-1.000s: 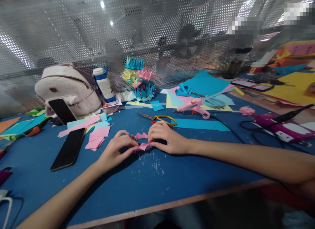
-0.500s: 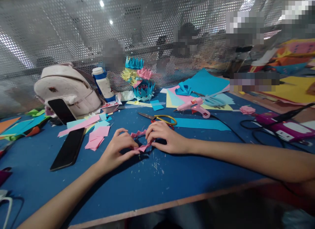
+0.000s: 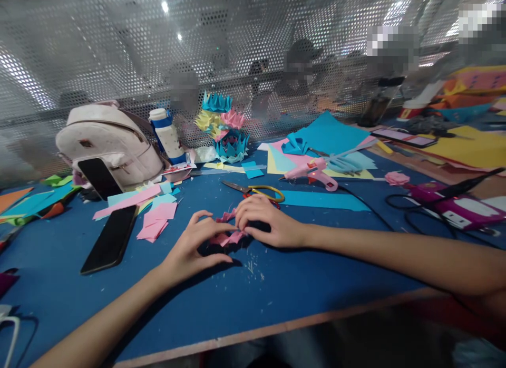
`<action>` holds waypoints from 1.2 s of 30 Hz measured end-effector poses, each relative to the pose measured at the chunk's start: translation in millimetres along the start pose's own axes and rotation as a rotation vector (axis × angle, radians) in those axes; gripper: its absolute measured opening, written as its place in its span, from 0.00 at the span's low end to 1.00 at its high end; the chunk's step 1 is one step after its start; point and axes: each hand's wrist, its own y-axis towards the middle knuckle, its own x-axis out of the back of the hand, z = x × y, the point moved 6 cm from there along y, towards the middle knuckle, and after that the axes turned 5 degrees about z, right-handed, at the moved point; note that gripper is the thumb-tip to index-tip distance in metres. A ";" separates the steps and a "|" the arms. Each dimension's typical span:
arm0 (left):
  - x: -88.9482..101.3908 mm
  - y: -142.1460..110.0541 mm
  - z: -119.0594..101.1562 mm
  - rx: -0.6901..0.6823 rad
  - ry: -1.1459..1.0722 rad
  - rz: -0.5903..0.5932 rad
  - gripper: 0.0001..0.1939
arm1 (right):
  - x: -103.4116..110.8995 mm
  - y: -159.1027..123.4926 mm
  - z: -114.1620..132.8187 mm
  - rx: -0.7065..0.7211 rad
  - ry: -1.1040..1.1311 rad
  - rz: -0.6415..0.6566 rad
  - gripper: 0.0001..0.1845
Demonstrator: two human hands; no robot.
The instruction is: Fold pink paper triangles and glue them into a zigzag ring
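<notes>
A ring of folded pink paper [image 3: 224, 239] with pointed tips stands on the blue table between my hands. My right hand [image 3: 272, 223] pinches the ring's right side, and its fingers cover that part. My left hand [image 3: 192, 247] is at the left side, thumb spread away from the paper. Its index finger reaches across the ring toward my right fingertips; the other fingers are bent behind. Just behind my right hand lie scissors [image 3: 265, 191] with yellow and red handles. A blue paper strip [image 3: 322, 199] stretches to their right.
Pink paper squares [image 3: 156, 220] and a black phone [image 3: 110, 240] lie to the left. Behind are a backpack [image 3: 105, 131], a bottle [image 3: 166, 133] and a folded-paper stack [image 3: 229, 144]. A pink glue gun [image 3: 312, 173] with a cord rests at right, near a purple device [image 3: 454, 204].
My left thumb has come off the pink ring and moved away, while the left index finger has stretched across toward my right fingertips. My right hand keeps its pinch.
</notes>
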 end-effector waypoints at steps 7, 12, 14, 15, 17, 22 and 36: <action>3.4 -1.5 8.1 0.053 -0.044 -0.033 0.15 | 3.5 1.3 -11.6 -0.039 0.009 -0.033 0.07; -0.8 -1.2 3.6 0.019 -0.051 -0.074 0.10 | -3.8 1.0 -0.7 -0.028 0.009 0.047 0.06; -2.1 -1.1 1.0 0.007 -0.049 -0.070 0.09 | -6.9 0.4 4.0 -0.005 0.008 0.076 0.06; -2.1 -0.9 -0.4 0.000 -0.047 -0.066 0.09 | -7.8 0.1 5.3 0.005 0.002 0.083 0.05; -1.2 0.0 -2.8 -0.014 -0.042 -0.047 0.12 | -7.4 -0.4 5.1 0.017 -0.011 0.077 0.07; 3.3 3.3 -1.6 -0.021 -0.032 -0.012 0.07 | -1.4 -0.6 -4.0 -0.015 -0.021 0.034 0.11; -6.9 2.3 3.0 0.010 0.011 0.067 0.17 | -18.2 -3.4 2.6 0.148 -0.193 0.217 0.11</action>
